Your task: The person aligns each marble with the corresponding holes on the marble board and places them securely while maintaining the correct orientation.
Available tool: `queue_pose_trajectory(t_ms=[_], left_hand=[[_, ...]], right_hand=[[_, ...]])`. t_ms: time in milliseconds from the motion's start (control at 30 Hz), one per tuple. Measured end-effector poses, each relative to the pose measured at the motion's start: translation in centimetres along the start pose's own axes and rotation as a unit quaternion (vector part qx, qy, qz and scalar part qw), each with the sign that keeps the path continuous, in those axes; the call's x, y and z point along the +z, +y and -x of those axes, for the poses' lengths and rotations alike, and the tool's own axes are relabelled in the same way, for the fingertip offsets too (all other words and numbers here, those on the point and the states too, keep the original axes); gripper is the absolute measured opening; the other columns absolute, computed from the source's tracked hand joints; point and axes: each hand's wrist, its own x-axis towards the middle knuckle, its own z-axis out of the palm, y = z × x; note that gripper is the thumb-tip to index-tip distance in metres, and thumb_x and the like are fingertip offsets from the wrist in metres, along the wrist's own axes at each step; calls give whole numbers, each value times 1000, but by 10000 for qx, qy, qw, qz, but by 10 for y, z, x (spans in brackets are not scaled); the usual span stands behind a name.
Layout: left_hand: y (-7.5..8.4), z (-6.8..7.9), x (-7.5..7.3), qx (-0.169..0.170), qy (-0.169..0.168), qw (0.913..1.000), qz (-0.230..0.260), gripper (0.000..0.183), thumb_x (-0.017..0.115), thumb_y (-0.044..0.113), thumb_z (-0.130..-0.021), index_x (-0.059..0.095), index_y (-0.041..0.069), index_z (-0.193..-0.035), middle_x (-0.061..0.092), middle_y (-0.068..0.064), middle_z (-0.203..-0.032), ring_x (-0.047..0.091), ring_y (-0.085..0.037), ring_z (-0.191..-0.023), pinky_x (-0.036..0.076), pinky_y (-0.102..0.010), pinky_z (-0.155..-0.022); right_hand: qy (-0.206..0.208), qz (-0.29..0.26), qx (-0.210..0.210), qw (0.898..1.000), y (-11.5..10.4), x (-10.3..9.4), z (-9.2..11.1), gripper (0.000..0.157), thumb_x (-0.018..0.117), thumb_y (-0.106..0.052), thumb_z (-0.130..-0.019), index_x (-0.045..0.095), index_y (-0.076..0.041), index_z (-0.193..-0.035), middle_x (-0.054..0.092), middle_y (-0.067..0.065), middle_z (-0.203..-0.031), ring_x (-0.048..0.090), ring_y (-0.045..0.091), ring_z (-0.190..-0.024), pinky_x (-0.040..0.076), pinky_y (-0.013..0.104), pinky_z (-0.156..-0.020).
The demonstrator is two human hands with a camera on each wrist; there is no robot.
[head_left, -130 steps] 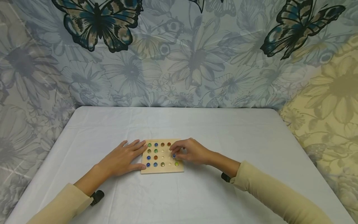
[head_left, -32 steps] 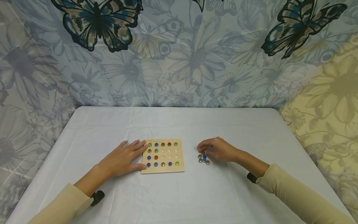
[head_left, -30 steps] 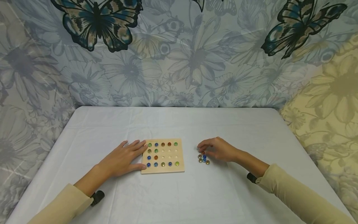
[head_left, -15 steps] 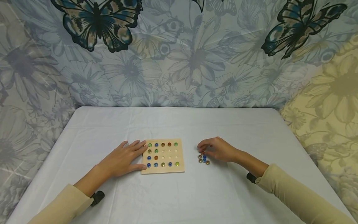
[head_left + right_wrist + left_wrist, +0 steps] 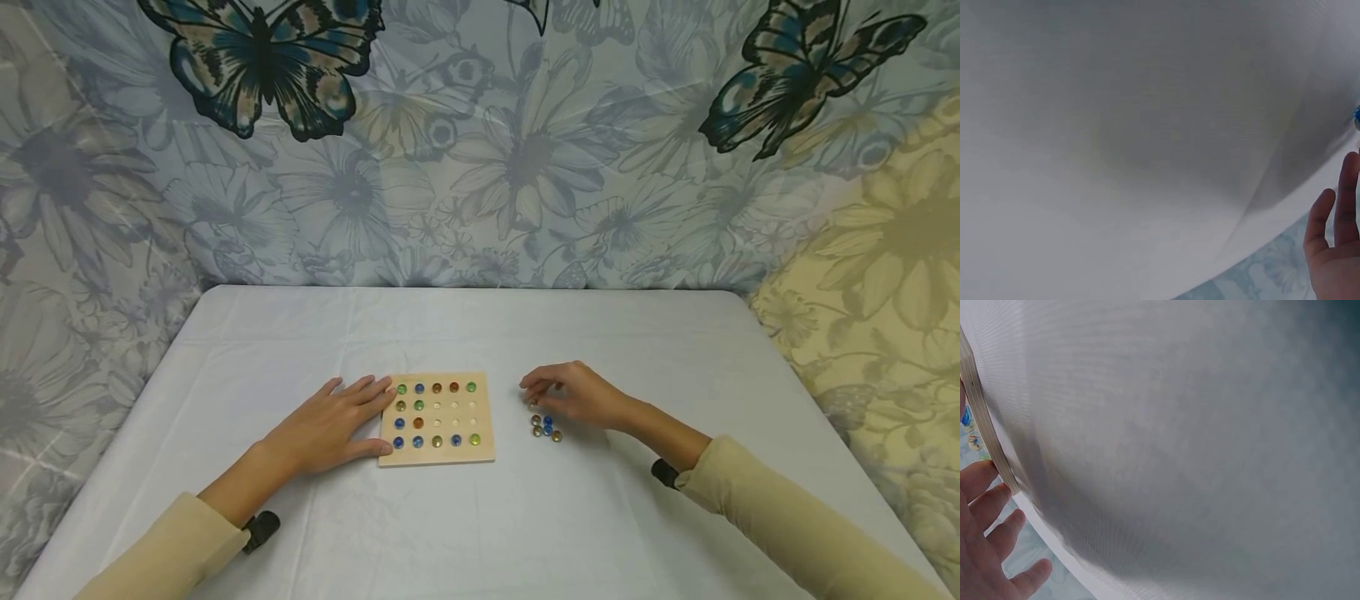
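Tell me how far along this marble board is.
Done: on the wooden board, the far row and near row are full. In hand: the left hand touches the board; the right hand is at the loose marbles, whether pinching one is unclear. Remaining: six empty holes in the middle rows, probably awaiting marbles.

In the head view, detail between the fingertips of the right hand (image 5: 576,394) is too small to resolve. In the left wrist view, the left edge cuts off the board (image 5: 988,422) and the left hand (image 5: 979,553). In the right wrist view, the right edge truncates a blue marble (image 5: 1357,117).
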Motion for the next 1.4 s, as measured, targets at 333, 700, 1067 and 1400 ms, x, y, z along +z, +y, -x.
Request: queue_pose_trajectory(t_ms=[333, 700, 1067, 1400], left_hand=[[0, 0, 1, -14, -1, 10000, -6, 81, 54, 64, -93, 44, 10, -152, 37, -9, -158, 36, -34, -143, 30, -64, -109], [0, 0, 1, 44, 40, 10000, -44, 80, 54, 63, -93, 43, 9, -152, 37, -10, -157, 36, -35, -143, 30, -64, -109], [0, -2, 1, 6, 19, 10000, -28, 80, 54, 64, -93, 43, 10, -152, 37, -10, -158, 36, -35, -143, 30, -64, -109], [-2, -2, 4, -49, 32, 10000, -25, 83, 52, 68, -92, 43, 11, -152, 37, -8, -158, 36, -35, -143, 30, -64, -110]], right_hand=[[-28, -341, -179, 9993, -19, 11, -23, 28, 71, -4, -92, 68, -5, -120, 75, -1, -105, 68, 9, -97, 54, 40, -84], [-165, -352, -334, 9987, -35, 28, -39, 29, 74, -6, -90, 69, -6, -118, 75, -4, -103, 68, 6, -96, 54, 39, -88], [-380, -298, -304, 9984, -47, 36, -47, 28, 74, -2, -89, 70, -6, -116, 74, -4, -102, 67, 6, -96, 54, 34, -90], [-433, -282, -253, 9983, -48, 40, -47, 28, 73, -1, -89, 70, -6, -116, 74, -4, -104, 67, 6, -98, 53, 32, -92]])
